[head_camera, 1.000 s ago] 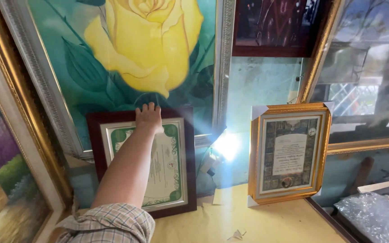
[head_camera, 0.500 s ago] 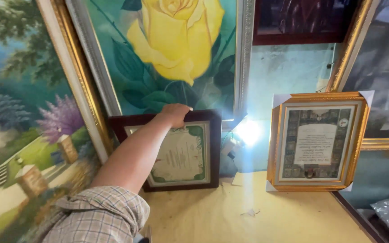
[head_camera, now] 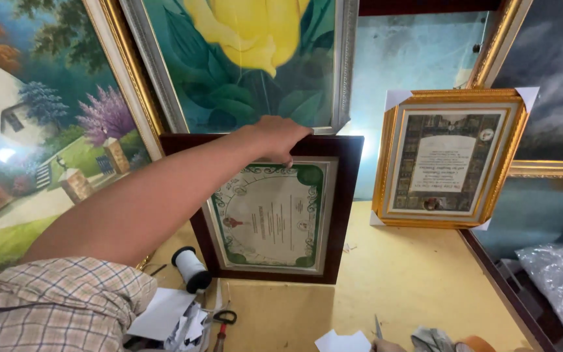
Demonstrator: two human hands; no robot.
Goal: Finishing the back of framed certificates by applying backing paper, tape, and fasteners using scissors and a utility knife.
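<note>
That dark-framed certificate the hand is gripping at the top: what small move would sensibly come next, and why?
Probably tip the dark-framed certificate back until it leans steady. The left hand holds its top edge, its foot stands on the yellow table, and the yellow rose painting stands right behind to take it.

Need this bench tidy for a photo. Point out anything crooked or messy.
The dark-framed certificate under the left hand leans askew, tilted against the rose painting. Paper scraps lie heaped at the yellow table's front left by a thread spool. The gold-framed certificate also tilts slightly.
</note>
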